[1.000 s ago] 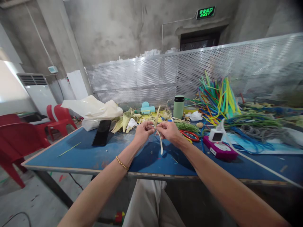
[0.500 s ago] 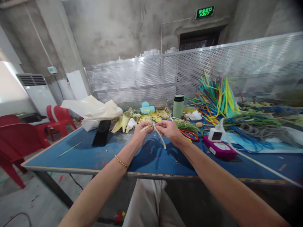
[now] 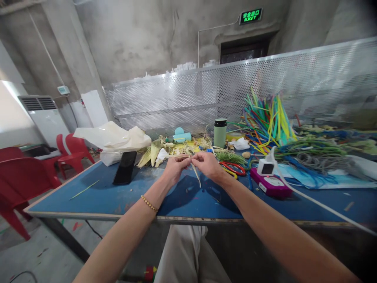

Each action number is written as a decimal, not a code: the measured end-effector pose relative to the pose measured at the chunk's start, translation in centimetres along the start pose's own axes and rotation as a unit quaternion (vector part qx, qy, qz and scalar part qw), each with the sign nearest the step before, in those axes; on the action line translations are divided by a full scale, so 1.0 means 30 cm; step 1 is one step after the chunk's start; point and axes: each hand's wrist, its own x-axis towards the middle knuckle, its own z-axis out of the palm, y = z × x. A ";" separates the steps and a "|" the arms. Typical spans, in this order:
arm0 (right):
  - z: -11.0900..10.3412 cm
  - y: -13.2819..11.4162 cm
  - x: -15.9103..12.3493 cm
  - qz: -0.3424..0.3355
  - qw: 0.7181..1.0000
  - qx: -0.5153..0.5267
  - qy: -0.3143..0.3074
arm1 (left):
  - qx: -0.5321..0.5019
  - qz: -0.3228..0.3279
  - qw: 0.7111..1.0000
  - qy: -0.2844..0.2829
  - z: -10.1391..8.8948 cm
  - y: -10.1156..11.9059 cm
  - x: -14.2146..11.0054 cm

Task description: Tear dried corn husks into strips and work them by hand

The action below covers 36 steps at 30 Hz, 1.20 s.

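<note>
Fingertip to fingertip, my two hands meet above the blue table (image 3: 97, 200). My left hand (image 3: 176, 167) is closed in a pinch on a pale strip of dried husk (image 3: 196, 175). Facing it, my right hand (image 3: 206, 164) also pinches the strip near its upper end. One end of the strip hangs down between the hands, clear of the tabletop. Fingers hide where the two grips meet. Behind my hands lie dried corn husks (image 3: 153, 151) and crumpled white paper (image 3: 161, 156).
A black phone (image 3: 125, 168) and a white plastic bag (image 3: 118, 138) are on the left. A green flask (image 3: 220, 133) stands at the back. To the right are red-handled scissors (image 3: 234, 168), a purple box (image 3: 272, 184) with a white cable, and colourful strips (image 3: 271, 122).
My fingertips have drawn closer together on the strip. The loose piece that stuck out over my left fingers no longer shows there. The view has shifted slightly.
</note>
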 end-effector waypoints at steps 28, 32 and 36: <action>0.010 -0.039 -0.019 -0.022 0.988 -0.152 0.024 | -0.023 -0.007 1.000 0.015 -0.008 0.021 0.002; -0.009 -0.038 -0.019 -0.073 0.985 -0.135 0.074 | -0.010 0.017 1.000 -0.003 -0.012 0.029 0.001; -0.027 -0.047 -0.015 -0.087 0.984 -0.116 0.103 | 0.009 -0.001 1.000 -0.017 -0.013 0.031 -0.002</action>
